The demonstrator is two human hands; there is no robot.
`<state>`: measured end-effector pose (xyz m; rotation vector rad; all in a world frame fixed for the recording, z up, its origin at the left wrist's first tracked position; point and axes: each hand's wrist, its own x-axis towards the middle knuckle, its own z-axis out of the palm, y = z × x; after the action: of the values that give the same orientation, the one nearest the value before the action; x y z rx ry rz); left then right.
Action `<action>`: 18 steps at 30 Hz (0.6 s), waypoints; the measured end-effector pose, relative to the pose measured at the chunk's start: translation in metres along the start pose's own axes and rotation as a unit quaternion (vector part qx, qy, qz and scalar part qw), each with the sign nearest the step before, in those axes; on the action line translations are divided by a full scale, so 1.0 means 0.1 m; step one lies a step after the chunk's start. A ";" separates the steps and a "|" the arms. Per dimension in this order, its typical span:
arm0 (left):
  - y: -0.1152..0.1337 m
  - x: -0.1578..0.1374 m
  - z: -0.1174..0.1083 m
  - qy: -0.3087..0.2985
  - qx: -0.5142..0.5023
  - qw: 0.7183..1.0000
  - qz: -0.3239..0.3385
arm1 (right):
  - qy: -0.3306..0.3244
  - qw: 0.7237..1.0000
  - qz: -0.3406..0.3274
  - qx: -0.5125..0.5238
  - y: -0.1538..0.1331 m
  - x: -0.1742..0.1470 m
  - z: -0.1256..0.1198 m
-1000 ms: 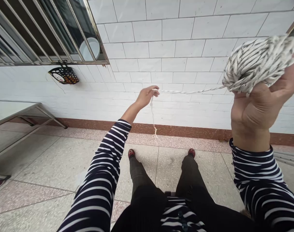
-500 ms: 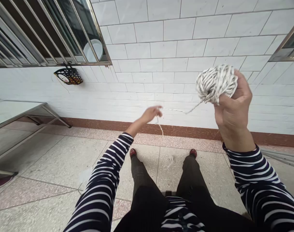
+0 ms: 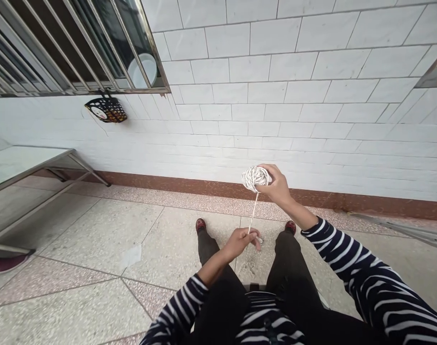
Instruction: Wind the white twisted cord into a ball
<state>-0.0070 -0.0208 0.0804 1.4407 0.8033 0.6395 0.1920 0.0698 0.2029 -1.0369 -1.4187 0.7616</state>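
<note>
A ball of white cord flecked with dark marks is gripped in my right hand, fingers over its top and thumb below. From the ball a single length of cord runs down, nearly straight, to my left hand. My left fingers are closed on that cord, with a short bit showing beside the fingertips. Below them, some loose cord lies in a small heap near the floor between my legs.
A white tiled wall rises ahead, with a barred window at upper left. Under it hangs a black patterned basket. A metal-framed table stands left, with a maroon shoe under it. Metal poles lie at right.
My right hand has come down and left with the ball, farther from my face. My left hand has dropped lower and slightly right. The cord between them now hangs steeply instead of sideways.
</note>
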 end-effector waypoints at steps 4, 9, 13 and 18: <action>0.24 -0.32 -0.35 0.076 0.186 0.980 0.008 | -0.031 0.996 0.076 -0.033 0.38 -0.17 -0.16; 0.64 -0.22 -0.65 0.066 0.418 0.903 0.070 | -0.162 0.968 0.190 -0.005 0.69 -0.80 0.06; 0.70 0.06 -0.72 0.015 0.322 0.945 0.061 | -0.268 0.925 0.256 0.085 0.62 -1.15 0.20; 0.34 0.27 -0.73 -0.003 0.129 0.991 0.027 | -0.247 0.896 0.316 0.189 0.46 -1.29 0.03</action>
<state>-0.0460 0.0461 0.1150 1.7039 0.8684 0.5882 0.1894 -0.0292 0.1080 -1.0362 -1.2547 1.8078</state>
